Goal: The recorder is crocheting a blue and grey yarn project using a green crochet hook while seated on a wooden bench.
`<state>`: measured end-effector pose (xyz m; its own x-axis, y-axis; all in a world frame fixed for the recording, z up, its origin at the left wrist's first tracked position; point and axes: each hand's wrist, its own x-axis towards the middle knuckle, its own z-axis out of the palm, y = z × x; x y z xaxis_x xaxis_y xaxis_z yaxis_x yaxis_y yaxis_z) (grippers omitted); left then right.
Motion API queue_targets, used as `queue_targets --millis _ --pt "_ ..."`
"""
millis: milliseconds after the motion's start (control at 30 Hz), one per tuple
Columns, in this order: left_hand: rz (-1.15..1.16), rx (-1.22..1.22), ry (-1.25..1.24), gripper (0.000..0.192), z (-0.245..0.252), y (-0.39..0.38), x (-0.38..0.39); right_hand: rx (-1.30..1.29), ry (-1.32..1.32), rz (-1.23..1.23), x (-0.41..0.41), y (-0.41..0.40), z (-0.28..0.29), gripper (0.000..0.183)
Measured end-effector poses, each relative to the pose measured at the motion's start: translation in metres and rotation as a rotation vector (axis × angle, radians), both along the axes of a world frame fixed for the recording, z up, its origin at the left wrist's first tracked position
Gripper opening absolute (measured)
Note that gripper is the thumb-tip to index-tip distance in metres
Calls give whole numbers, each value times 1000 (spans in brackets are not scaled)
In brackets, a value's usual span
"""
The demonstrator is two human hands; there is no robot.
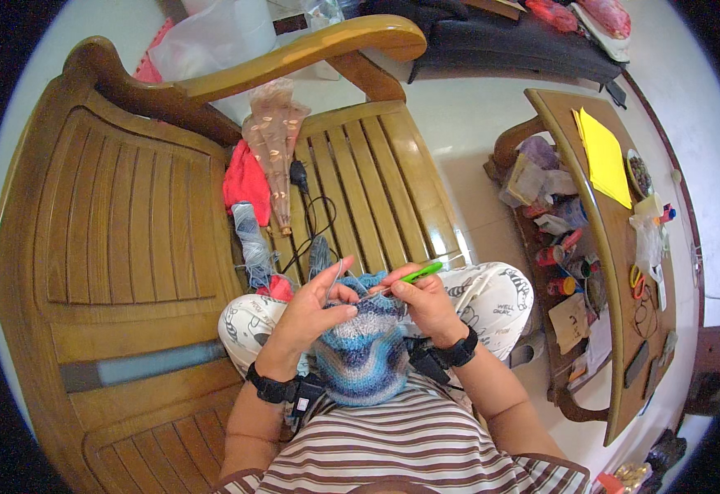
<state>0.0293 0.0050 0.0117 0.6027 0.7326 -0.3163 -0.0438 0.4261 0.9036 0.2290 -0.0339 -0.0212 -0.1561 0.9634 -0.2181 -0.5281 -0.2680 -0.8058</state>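
Observation:
A knitted or crocheted piece [363, 352] in blue, white and grey stripes hangs over my lap. My right hand [425, 302] grips a crochet hook [420, 272] with a green handle, its thin shaft reaching left to the top edge of the piece. My left hand [317, 305] pinches that edge, with a strand of grey-blue yarn running over its raised fingers. A skein of grey-blue yarn [252, 238] lies on the bench to the left. Beyond my hands stands a darker grey cone of yarn [319, 254].
I sit on a slatted wooden bench [360, 179]. On it lie a folded brown fan or umbrella [276, 154], a red cloth [246, 182] and a black cable [299, 178]. The wooden table [613, 247] at right bears yellow sheets [604, 160] and scissors [637, 281]; its lower shelf is cluttered.

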Motion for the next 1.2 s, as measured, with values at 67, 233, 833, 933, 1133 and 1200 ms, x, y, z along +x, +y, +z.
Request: queue_targets --millis 67,233,833,933,1133,1200 --pt "-9 0 -2 73 -3 1 -1 16 -31 18 3 1 -1 15" --pt "-17 31 16 73 -4 2 -1 35 -113 39 5 5 -1 15" --pt "-32 -36 -32 75 -12 5 3 -59 4 30 3 9 -2 20" --pt "-17 -70 -55 72 -15 4 5 -93 79 -17 3 8 -3 20" --pt "25 -29 -36 72 -15 2 6 -59 -20 32 9 7 4 20" --pt "39 6 1 73 -16 2 6 -16 -96 41 10 8 5 19"
